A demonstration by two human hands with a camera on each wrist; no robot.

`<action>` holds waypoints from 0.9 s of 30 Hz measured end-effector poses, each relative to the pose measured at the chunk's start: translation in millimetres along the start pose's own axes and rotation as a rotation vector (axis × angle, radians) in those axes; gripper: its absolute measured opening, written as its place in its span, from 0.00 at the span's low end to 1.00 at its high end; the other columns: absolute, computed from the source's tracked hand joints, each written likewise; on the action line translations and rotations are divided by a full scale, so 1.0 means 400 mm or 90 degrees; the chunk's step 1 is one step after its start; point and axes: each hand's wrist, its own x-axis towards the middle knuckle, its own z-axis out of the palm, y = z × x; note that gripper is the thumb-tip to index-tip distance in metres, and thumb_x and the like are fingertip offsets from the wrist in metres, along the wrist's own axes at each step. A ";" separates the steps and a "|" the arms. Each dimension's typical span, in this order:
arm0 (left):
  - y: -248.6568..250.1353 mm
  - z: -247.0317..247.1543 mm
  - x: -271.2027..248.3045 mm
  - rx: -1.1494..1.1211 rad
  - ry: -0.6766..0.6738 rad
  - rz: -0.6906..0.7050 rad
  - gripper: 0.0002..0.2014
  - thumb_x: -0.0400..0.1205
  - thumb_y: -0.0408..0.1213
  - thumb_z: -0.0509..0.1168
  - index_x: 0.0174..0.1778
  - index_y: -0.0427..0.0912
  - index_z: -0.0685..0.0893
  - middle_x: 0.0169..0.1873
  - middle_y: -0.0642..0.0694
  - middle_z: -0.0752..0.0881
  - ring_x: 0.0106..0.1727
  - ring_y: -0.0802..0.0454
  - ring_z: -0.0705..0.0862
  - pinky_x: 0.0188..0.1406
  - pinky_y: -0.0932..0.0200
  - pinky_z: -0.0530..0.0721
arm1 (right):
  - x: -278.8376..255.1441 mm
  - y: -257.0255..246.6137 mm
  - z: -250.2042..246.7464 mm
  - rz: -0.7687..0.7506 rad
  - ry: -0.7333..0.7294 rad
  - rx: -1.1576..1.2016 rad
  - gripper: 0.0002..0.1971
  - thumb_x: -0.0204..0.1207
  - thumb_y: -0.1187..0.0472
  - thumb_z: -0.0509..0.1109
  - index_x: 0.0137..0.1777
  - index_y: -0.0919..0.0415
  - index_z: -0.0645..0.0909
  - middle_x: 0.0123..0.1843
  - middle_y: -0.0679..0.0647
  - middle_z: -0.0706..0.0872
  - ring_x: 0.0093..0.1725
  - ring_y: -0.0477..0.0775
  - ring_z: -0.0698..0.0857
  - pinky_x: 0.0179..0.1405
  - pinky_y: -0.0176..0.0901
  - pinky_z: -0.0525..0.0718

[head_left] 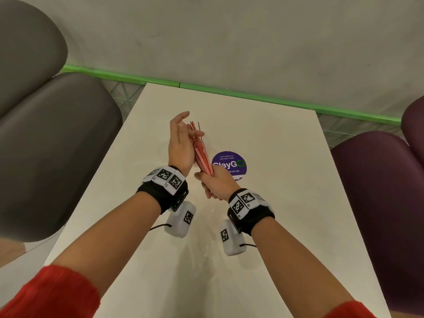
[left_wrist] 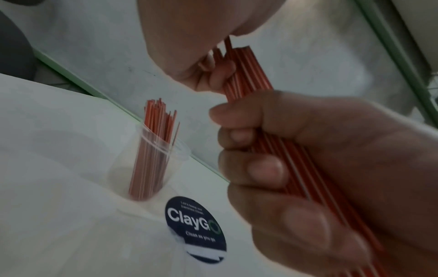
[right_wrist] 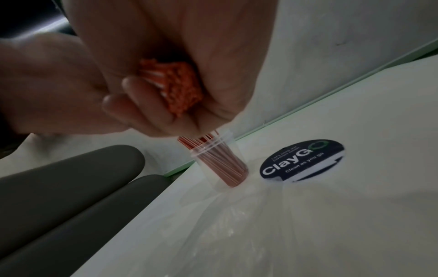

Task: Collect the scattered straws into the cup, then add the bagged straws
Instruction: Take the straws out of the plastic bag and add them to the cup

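Note:
My right hand [head_left: 215, 182] grips the lower part of a thick bundle of red straws [head_left: 202, 154], held upright and tilted above the white table [head_left: 286, 214]. My left hand [head_left: 181, 143] is at the bundle's upper end, fingers [left_wrist: 213, 73] curled around the straws [left_wrist: 246, 75]. The right wrist view shows the bundle's cut ends [right_wrist: 175, 88] inside my right fist. A clear plastic cup [left_wrist: 151, 168] with several red straws in it stands on the table just beyond the hands, beside the sticker; it also shows under the right hand [right_wrist: 220, 165]. In the head view the hands hide the cup.
A round purple "ClayGo" sticker [head_left: 229, 164] marks the table's middle. A clear plastic bag [right_wrist: 237, 234] lies flat on the table near me. Grey padded seats [head_left: 57, 145] stand left of the table, purple ones [head_left: 378, 191] right. A wall with a green base strip [head_left: 229, 92] runs behind.

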 end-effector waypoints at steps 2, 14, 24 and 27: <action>-0.010 -0.004 0.019 0.011 -0.028 -0.004 0.17 0.89 0.42 0.41 0.69 0.55 0.70 0.43 0.44 0.88 0.30 0.56 0.78 0.22 0.70 0.72 | 0.018 -0.010 0.004 -0.006 -0.011 0.018 0.10 0.79 0.59 0.63 0.35 0.54 0.72 0.25 0.52 0.79 0.16 0.41 0.79 0.17 0.30 0.74; -0.034 -0.035 0.127 0.046 -0.049 -0.015 0.25 0.76 0.35 0.69 0.64 0.59 0.68 0.40 0.44 0.84 0.41 0.48 0.86 0.47 0.52 0.87 | 0.163 -0.101 -0.008 -0.036 0.029 -0.111 0.07 0.78 0.59 0.63 0.48 0.61 0.81 0.37 0.54 0.80 0.35 0.55 0.77 0.29 0.40 0.71; -0.033 0.005 0.241 0.066 0.161 0.004 0.09 0.84 0.35 0.57 0.59 0.45 0.68 0.30 0.52 0.77 0.24 0.63 0.80 0.29 0.67 0.79 | 0.252 -0.084 -0.067 -0.079 0.110 -0.117 0.17 0.72 0.56 0.72 0.59 0.60 0.80 0.52 0.54 0.83 0.50 0.52 0.81 0.45 0.35 0.78; -0.048 -0.001 0.266 0.079 0.189 0.025 0.05 0.85 0.35 0.56 0.52 0.45 0.65 0.31 0.51 0.79 0.23 0.65 0.82 0.24 0.75 0.78 | 0.262 -0.039 -0.087 -0.045 0.185 -0.054 0.21 0.74 0.62 0.69 0.68 0.59 0.75 0.66 0.55 0.77 0.65 0.54 0.77 0.66 0.46 0.77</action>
